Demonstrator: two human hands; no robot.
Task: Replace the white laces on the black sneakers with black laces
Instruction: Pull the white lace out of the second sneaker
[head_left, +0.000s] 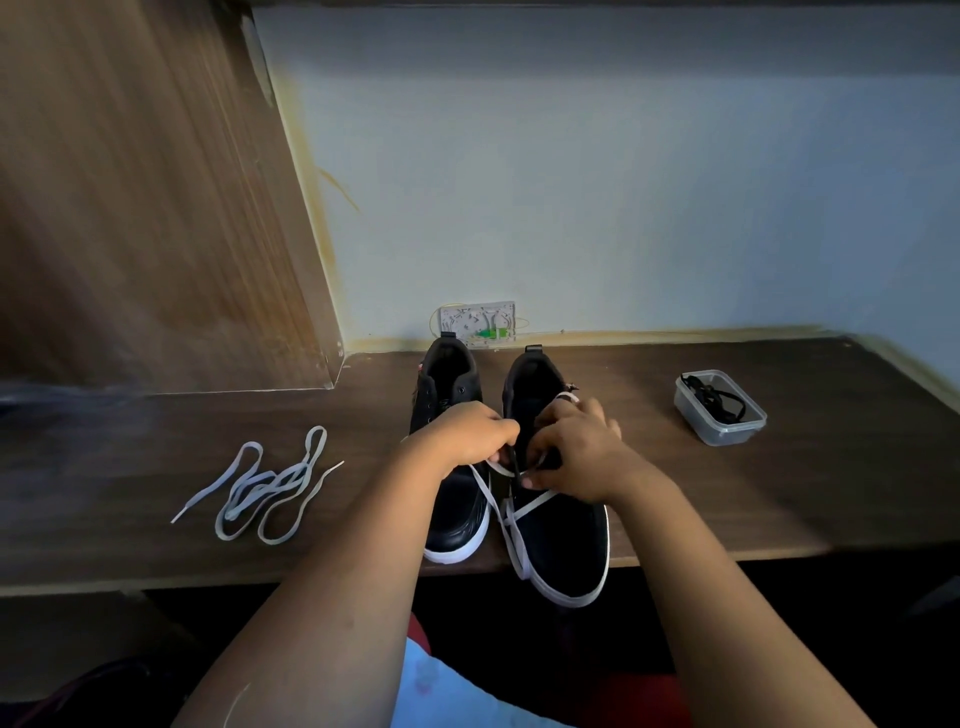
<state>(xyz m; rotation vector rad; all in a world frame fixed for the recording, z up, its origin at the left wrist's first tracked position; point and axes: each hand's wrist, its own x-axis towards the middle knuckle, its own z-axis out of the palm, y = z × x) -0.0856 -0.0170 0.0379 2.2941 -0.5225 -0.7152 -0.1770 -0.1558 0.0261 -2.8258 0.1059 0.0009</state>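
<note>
Two black sneakers with white soles stand side by side on the dark wooden desk, toes toward me. The left sneaker (457, 519) has no lace in its visible eyelets. The right sneaker (566, 540) still carries a white lace (511, 530), partly pulled loose and trailing over its toe. My left hand (467, 436) and my right hand (571, 452) meet over the right sneaker's eyelets, both pinching the white lace. A removed white lace (270, 488) lies in a loose heap on the desk to the left. Black laces (714, 400) sit in a clear plastic container (719, 431) at the right.
A wooden panel (145, 208) rises at the back left and a pale wall runs behind the desk. A small white wall box (478, 322) with a green connector sits just behind the sneakers. The desk's front edge (260, 582) runs under my forearms.
</note>
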